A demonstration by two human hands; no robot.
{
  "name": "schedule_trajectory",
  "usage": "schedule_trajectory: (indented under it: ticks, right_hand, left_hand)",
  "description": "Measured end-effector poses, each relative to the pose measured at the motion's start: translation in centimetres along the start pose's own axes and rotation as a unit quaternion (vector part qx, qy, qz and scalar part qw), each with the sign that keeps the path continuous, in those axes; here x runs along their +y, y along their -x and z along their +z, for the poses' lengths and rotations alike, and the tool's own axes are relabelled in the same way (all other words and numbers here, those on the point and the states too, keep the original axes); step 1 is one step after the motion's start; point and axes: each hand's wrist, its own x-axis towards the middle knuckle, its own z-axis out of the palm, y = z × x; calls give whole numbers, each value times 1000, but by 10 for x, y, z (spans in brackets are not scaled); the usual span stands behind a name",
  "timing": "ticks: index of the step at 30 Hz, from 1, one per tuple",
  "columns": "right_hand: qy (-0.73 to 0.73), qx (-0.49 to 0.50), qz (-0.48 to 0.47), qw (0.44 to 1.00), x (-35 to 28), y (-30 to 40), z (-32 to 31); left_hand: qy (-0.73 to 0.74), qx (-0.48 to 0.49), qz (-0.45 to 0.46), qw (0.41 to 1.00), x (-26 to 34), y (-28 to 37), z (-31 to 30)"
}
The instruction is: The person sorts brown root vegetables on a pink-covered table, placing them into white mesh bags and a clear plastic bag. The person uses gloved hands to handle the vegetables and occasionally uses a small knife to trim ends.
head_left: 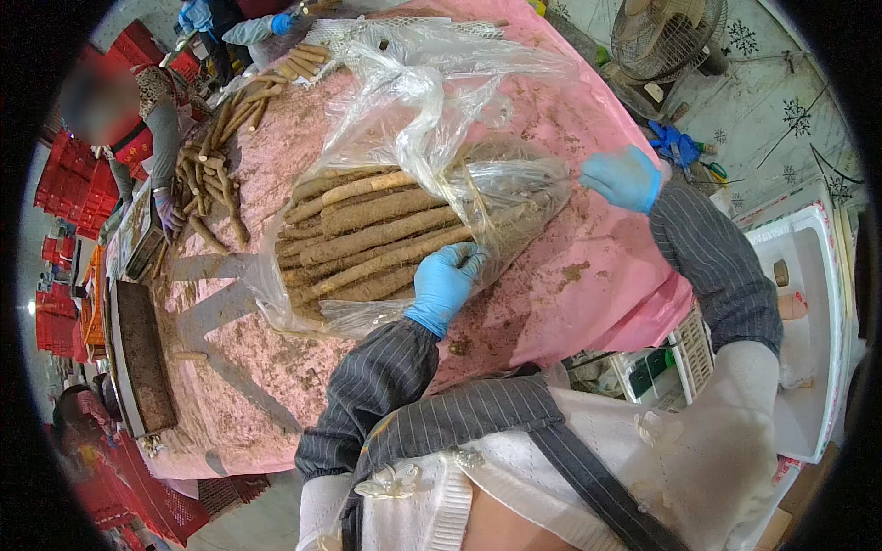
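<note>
Long, brown, hairy yam roots (386, 234) lie side by side in a clear plastic bag (513, 180) on a pink-covered table (572, 293). The plastic is folded back over the roots at the left, and crumpled plastic covers their right ends. My left hand (442, 284), in a blue glove, pinches the plastic at the near side of the bundle. My right hand (623, 179), gloved in blue too, is blurred just beyond the bag's right end. Nothing shows in it, and how its fingers are set is unclear.
Loose roots (207, 175) are heaped at the left beside a co-worker's gloved hand (167, 215) and a scale (143, 234). A dark trough (143, 358) sits along the left table edge. At right are a fan (668, 34) and a white foam box (799, 406).
</note>
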Motion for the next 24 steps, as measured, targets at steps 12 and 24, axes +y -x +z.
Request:
schedule_trajectory:
  ticks: [12,24]
  right_hand:
    - [-66,-51,70,994,-15,9,-10]
    - [-116,91,158,976,-125,-95,55]
  left_hand:
    - [73,0,107,992,-12,11,4]
    - [-268,62,235,932,2,14,1]
